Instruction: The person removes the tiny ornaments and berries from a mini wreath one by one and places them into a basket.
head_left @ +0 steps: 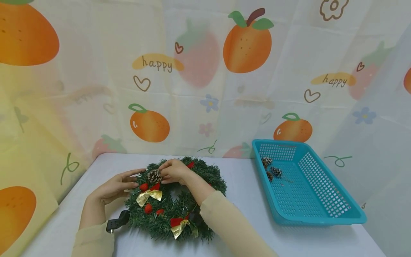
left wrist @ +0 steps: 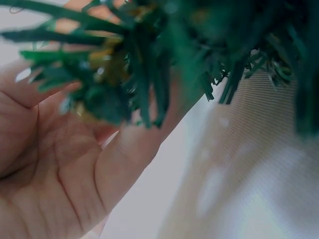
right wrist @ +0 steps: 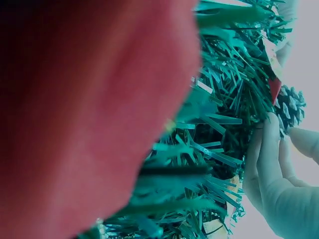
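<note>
A green Christmas wreath (head_left: 205,171) with red berries and gold bows lies on the white table. On its upper left part sits a brown pine cone (head_left: 154,176) with pale scale tips. My right hand (head_left: 174,171) reaches across the wreath and pinches this pine cone from its right side; the right wrist view shows the fingertips on the pine cone (right wrist: 289,110). My left hand (head_left: 112,185) holds the wreath's left edge, thumb and fingers around the greenery. In the left wrist view, green tufts (left wrist: 149,74) hide its fingertips.
A turquoise plastic basket (head_left: 321,220) stands to the right on the table, with several pine cones (head_left: 276,172) along its left side. Behind the table hangs a fruit-patterned curtain (head_left: 199,107). A black wrist device (head_left: 118,222) touches the wreath's lower left edge.
</note>
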`<state>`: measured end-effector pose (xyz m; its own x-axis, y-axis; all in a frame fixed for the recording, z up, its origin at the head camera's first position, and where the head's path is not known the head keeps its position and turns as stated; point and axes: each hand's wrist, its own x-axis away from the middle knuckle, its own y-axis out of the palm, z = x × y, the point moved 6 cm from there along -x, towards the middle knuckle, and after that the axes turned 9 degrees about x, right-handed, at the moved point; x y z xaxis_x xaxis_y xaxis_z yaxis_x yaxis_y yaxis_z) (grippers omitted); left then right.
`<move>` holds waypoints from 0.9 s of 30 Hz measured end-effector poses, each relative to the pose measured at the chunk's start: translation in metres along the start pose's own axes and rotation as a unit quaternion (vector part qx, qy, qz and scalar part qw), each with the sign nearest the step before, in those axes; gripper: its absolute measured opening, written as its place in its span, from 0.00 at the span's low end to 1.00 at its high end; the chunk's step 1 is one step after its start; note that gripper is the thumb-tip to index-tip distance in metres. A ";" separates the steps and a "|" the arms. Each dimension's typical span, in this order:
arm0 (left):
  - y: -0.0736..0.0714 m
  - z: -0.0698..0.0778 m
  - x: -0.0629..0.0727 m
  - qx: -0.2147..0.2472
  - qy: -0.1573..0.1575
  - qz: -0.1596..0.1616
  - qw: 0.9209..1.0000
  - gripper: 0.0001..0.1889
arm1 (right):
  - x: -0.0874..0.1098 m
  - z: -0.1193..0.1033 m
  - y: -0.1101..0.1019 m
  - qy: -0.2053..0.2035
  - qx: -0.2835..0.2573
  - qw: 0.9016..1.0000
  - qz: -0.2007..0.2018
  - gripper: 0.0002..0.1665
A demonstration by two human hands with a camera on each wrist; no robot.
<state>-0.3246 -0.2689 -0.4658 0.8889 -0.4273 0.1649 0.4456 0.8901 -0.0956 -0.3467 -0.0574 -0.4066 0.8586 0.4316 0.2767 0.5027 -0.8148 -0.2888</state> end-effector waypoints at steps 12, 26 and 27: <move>0.001 0.001 0.000 -0.001 -0.002 -0.001 1.000 0.36 | -0.001 -0.008 -0.006 -0.010 -0.018 1.000 -0.010 0.17; -0.001 0.000 -0.001 -0.004 -0.002 -0.001 1.000 0.36 | 0.002 -0.016 -0.026 -0.007 -0.035 0.999 -0.001 0.20; -0.001 -0.001 -0.001 -0.004 -0.002 -0.001 1.000 0.36 | 0.003 -0.016 -0.028 -0.006 -0.035 0.999 0.001 0.21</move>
<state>-0.3258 -0.2694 -0.4665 0.8873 -0.4288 0.1697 0.4487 0.8877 -0.1030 -0.3601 -0.0401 -0.3830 0.8613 0.4332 0.2654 0.4921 -0.8412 -0.2240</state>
